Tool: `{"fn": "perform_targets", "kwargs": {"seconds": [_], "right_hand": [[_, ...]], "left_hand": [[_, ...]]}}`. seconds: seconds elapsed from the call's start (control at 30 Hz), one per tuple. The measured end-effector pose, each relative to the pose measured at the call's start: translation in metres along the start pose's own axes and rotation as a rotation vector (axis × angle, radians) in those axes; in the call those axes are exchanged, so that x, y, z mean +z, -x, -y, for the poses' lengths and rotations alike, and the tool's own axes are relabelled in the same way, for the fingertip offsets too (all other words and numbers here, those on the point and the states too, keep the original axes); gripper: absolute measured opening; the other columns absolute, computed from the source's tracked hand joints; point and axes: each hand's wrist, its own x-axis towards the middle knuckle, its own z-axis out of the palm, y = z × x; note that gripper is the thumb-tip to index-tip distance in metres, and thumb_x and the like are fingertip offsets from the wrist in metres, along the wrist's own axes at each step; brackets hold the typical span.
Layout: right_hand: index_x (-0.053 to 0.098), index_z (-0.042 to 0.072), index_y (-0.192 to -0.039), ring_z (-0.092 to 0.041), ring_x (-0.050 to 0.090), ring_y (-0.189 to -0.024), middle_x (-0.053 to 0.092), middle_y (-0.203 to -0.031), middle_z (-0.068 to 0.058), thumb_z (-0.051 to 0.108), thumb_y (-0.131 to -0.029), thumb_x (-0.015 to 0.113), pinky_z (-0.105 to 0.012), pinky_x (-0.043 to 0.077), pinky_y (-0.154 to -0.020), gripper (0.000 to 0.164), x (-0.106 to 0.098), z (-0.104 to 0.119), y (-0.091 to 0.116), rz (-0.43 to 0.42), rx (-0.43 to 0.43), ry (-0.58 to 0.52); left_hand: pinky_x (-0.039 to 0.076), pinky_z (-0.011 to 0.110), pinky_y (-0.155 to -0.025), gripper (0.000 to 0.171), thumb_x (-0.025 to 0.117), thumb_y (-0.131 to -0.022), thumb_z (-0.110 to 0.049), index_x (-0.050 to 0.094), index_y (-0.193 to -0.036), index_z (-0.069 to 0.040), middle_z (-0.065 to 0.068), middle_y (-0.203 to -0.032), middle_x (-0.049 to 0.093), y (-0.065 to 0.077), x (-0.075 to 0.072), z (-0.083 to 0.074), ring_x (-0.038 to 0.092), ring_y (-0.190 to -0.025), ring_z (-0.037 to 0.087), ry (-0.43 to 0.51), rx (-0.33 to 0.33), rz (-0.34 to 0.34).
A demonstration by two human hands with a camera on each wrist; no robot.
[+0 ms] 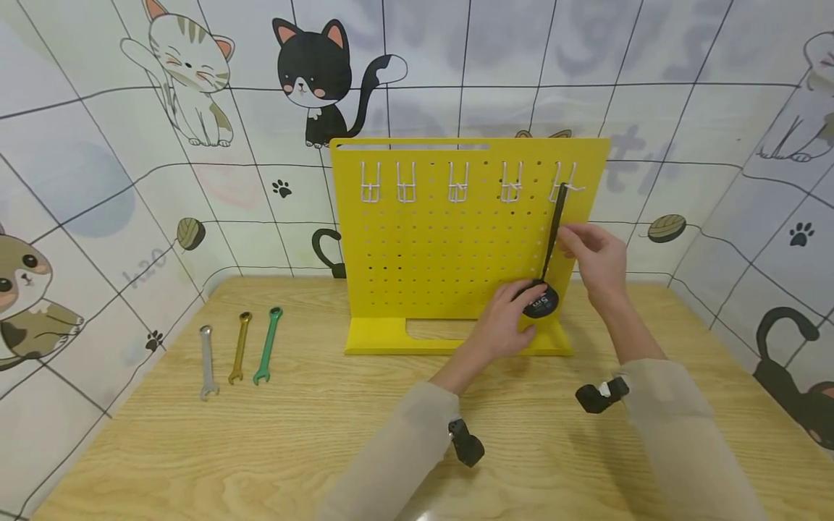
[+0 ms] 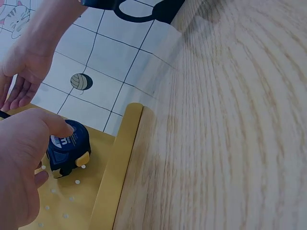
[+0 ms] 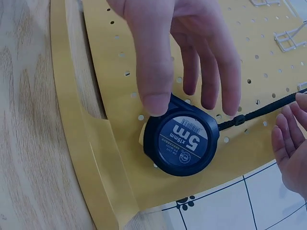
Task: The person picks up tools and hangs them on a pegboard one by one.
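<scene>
A black 5 m tape measure [image 1: 542, 302] hangs against the lower right of the yellow pegboard [image 3: 249, 52]. Its black strap [image 1: 554, 228] runs straight up to the rightmost white wire hook [image 1: 565, 181]. At the tape measure's left side is my left hand [image 1: 504, 322], its fingers loosely extended. In the right wrist view the left thumb [image 3: 156, 88] overlaps the case's edge, and the fingertips [image 3: 231, 103] lie near the strap's lower end. My right hand [image 1: 599, 260] is raised beside the strap, fingertips right at it, the other fingers relaxed.
Several more white wire hooks [image 1: 458, 182] line the board's upper part. On the wooden table [image 1: 260, 449], left of the board, lie a silver wrench [image 1: 207, 362], a gold wrench [image 1: 240, 349] and a green wrench [image 1: 268, 347]. A cat-patterned wall covering [image 1: 423, 58] stands behind.
</scene>
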Motion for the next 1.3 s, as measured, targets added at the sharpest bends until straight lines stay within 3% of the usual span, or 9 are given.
{"fn": "perform_targets", "kwargs": {"seconds": [0.17,0.6,0.9,1.3], "right_hand": [[0.073,0.0,-0.111,-0.01,0.064,-0.079,0.074,-0.09,0.007,0.018,-0.093,0.075,-0.019,0.053,-0.073,0.025,-0.003,0.004,0.005,-0.003,-0.015,-0.047],[0.072,0.003,-0.112,-0.013,0.062,-0.084,0.072,-0.092,0.004,0.018,-0.093,0.075,-0.017,0.053,-0.073,0.024,-0.013,0.01,0.019,0.012,-0.027,-0.06],[0.067,0.005,-0.123,-0.007,0.062,-0.092,0.068,-0.102,0.018,0.026,-0.098,0.069,-0.015,0.049,-0.081,0.033,-0.016,0.011,0.03,0.073,-0.016,0.157],[0.066,0.004,-0.124,-0.002,0.059,-0.102,0.067,-0.114,0.014,0.028,-0.099,0.067,-0.012,0.045,-0.086,0.034,-0.013,0.006,0.045,0.154,-0.091,0.288]], "left_hand": [[0.034,0.032,-0.114,0.059,0.074,-0.091,-0.015,0.052,-0.146,-0.013,0.01,-0.149,0.047,0.005,-0.007,-0.004,0.043,-0.137,0.027,0.08,0.003,-0.018],[0.035,0.027,-0.113,0.058,0.074,-0.093,-0.017,0.051,-0.146,-0.01,0.009,-0.148,0.048,0.022,-0.021,-0.004,0.044,-0.137,0.022,0.173,-0.028,-0.021],[0.039,0.027,-0.11,0.058,0.071,-0.096,-0.021,0.048,-0.148,-0.01,0.007,-0.149,0.047,0.036,-0.031,0.003,0.047,-0.135,0.02,0.235,-0.077,-0.008],[0.046,0.031,-0.102,0.056,0.064,-0.1,-0.025,0.046,-0.151,-0.012,0.006,-0.146,0.05,0.057,-0.05,0.017,0.052,-0.127,0.022,0.297,-0.121,-0.01]]}}
